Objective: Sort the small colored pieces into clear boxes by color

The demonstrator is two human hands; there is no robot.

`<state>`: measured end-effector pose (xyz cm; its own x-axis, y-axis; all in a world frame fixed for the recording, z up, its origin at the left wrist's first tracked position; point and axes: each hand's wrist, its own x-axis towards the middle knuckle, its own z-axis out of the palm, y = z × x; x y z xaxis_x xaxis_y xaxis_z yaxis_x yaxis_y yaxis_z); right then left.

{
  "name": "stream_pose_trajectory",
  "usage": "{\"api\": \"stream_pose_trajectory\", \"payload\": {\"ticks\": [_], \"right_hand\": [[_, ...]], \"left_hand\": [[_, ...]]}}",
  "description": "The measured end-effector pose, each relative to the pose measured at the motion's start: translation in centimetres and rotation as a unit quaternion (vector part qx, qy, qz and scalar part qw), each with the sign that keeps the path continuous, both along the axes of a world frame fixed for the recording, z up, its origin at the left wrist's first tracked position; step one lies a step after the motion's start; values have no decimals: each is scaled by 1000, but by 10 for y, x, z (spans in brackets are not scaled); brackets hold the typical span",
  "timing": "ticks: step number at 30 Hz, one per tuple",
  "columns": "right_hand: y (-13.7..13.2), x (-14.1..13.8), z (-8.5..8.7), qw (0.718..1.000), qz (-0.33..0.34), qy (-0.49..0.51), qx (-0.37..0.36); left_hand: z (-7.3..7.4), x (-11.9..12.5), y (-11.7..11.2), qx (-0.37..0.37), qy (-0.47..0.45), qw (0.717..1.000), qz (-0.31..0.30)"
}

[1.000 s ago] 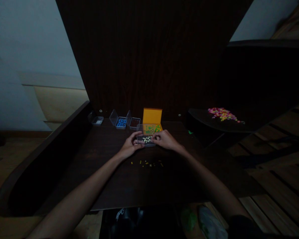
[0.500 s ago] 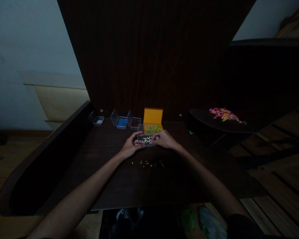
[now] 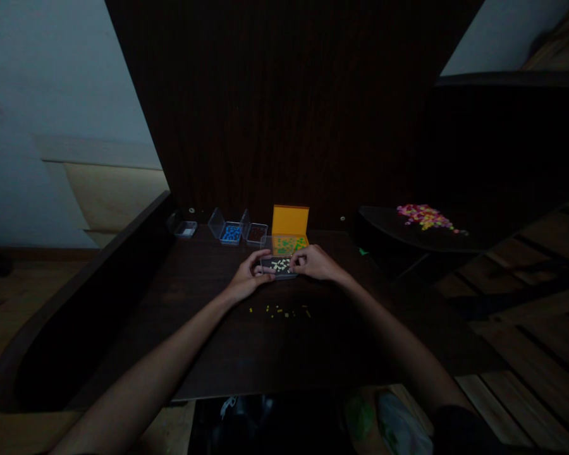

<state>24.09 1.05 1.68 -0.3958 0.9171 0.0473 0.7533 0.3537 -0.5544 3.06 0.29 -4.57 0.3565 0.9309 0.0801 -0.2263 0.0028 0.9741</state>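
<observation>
A clear plastic box (image 3: pixel 265 243) with its lid raised stands in the middle of the dark table, holding many small pale yellow pieces (image 3: pixel 281 265). My left hand (image 3: pixel 250 275) grips its left side, thumb along the front and fingers behind. At the box's right end is my right hand (image 3: pixel 313 262), fingertips pinched together over the pieces; whether a piece sits between them is too small to make out. Several loose yellow pieces (image 3: pixel 286 314) lie scattered on the table in front of the box.
Behind the box stands an open orange box (image 3: pixel 290 220) with green pieces. To its left are open clear boxes with dark red (image 3: pixel 256 234) and blue pieces (image 3: pixel 231 234), and a small clear box (image 3: pixel 186 229). A colourful heap (image 3: pixel 427 218) lies on the right shelf (image 3: pixel 384 221).
My right hand has shifted slightly to the right, off the pale pieces toward the box's right end. My left hand keeps its hold on the box.
</observation>
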Motion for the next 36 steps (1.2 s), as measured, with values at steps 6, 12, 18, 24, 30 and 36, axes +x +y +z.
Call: {"api": "stream_pose_trajectory", "payload": {"ticks": [6,12,18,24,30,36], "right_hand": [[2,-4,-3,1000,3,-14,8],[-7,-4,10,999,21,7,48],[-36,-9,19,988,146,-44,-7],[-58,-11,-1,966,218,-138,-5],[-67,-8,-12,969,187,-163,-13],[-73,-6,-16,974,172,-149,-24]], "left_hand": [[1,-1,-1,1,5,1000,2],[1,-1,-1,10,5,1000,-3],[-1,-1,0,3,-2,1000,-3],[1,-1,-1,4,16,1000,3],[0,0,0,-5,3,1000,-1],[2,0,-1,-12,-3,1000,-2]]}}
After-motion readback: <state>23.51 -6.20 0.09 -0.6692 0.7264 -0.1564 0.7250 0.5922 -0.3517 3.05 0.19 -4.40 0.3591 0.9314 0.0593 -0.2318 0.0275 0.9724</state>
